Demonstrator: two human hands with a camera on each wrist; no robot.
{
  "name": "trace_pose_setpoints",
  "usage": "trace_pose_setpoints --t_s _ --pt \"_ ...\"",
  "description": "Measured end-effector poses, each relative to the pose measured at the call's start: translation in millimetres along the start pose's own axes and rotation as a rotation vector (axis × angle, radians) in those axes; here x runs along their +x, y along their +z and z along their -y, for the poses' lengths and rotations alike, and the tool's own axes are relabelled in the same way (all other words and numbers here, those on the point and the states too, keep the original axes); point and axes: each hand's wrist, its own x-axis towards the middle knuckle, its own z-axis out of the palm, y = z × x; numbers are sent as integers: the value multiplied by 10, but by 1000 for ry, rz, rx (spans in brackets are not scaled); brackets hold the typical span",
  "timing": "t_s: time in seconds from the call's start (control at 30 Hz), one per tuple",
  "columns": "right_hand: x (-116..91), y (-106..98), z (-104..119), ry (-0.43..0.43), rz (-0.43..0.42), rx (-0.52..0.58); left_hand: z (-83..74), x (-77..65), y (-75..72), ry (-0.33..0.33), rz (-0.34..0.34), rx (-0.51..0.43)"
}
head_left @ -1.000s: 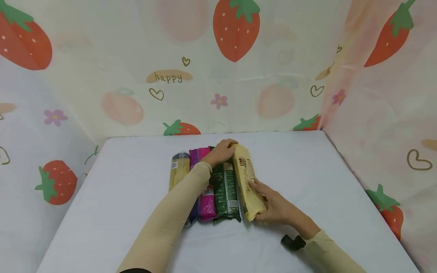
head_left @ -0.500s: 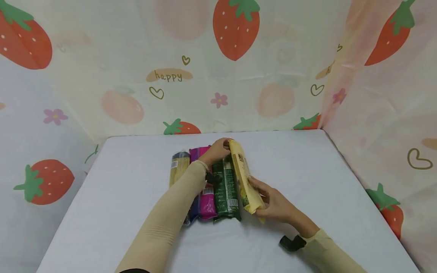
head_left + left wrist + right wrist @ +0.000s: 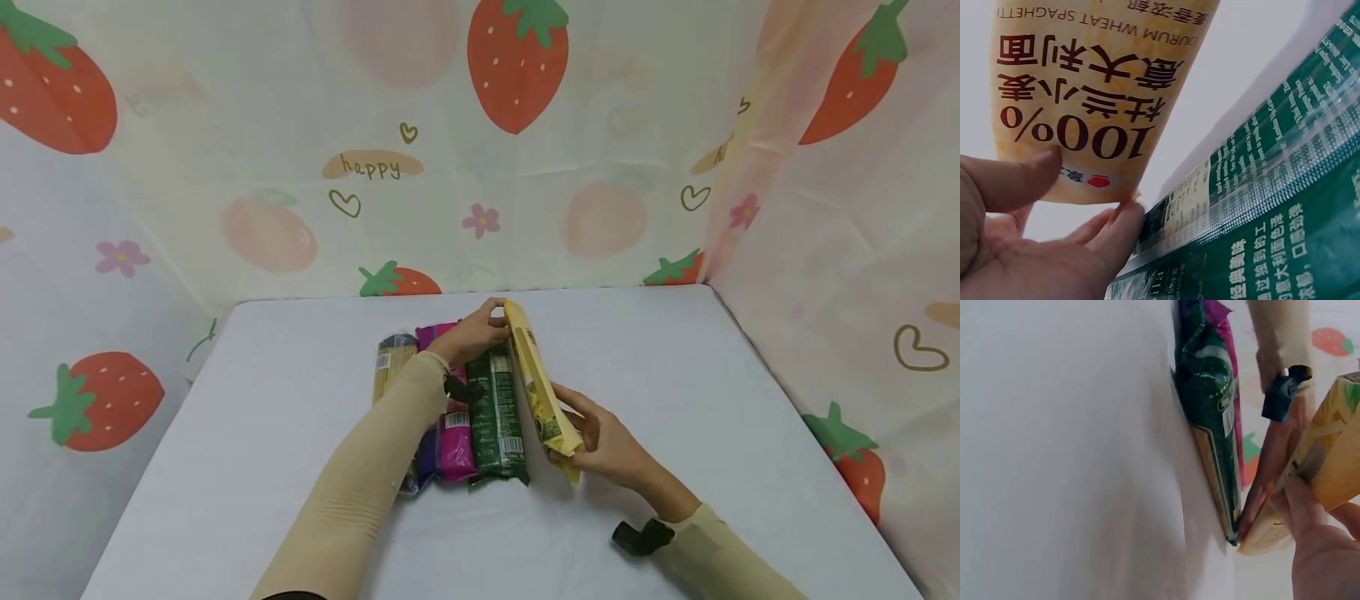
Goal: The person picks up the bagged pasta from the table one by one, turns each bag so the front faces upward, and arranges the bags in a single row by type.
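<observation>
A yellow packet of durum wheat spaghetti (image 3: pixel 534 382) is tilted up on its long edge, between both hands. My left hand (image 3: pixel 480 328) pinches its far end; in the left wrist view the thumb lies on the printed face of the yellow packet (image 3: pixel 1091 100). Its near end is gripped by my right hand (image 3: pixel 609 443), with fingers on the right side. Just left of it lies a green spaghetti packet (image 3: pixel 495 421). Beyond that come a magenta packet (image 3: pixel 456 454) and a clear packet of pale pasta sticks (image 3: pixel 392 367), both partly hidden by the left arm.
The packets lie side by side on a white table (image 3: pixel 675 375). A strawberry-patterned cloth (image 3: pixel 450 192) hangs behind the table and along both sides. Each wrist carries a black camera mount (image 3: pixel 643 537).
Both hands have tipped the yellow spaghetti packet up onto its edge, and its far end has shifted slightly left and away. The other packets stay put.
</observation>
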Motion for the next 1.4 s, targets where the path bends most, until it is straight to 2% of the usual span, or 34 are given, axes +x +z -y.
trace_pose_setpoints --t_s 0.1,0.23,0.4,0.73,0.93,1.17,1.27,1.4 --pt "-3 3 -4 -17 -11 16 -3 3 -5 -8 33 -41" --pt "-7 26 39 -7 -69 -58 -3 -5 -12 -18 39 -59" --pt "-5 34 84 26 -133 -171 11 -24 -26 -19 24 -105" --pt "-21 -22 138 28 -165 -289 53 -37 -40 -10 -32 -83" --pt "-21 -51 172 4 -168 -275 49 -42 -27 12 -70 -137" --pt "-40 -67 147 -16 -168 -248 33 -10 10 -48 -172 -238" --pt "-50 -69 144 -9 -174 -225 24 0 13 -62 -180 -241" --pt "-57 -75 142 2 -182 -206 6 -8 -7 -65 -153 -265"
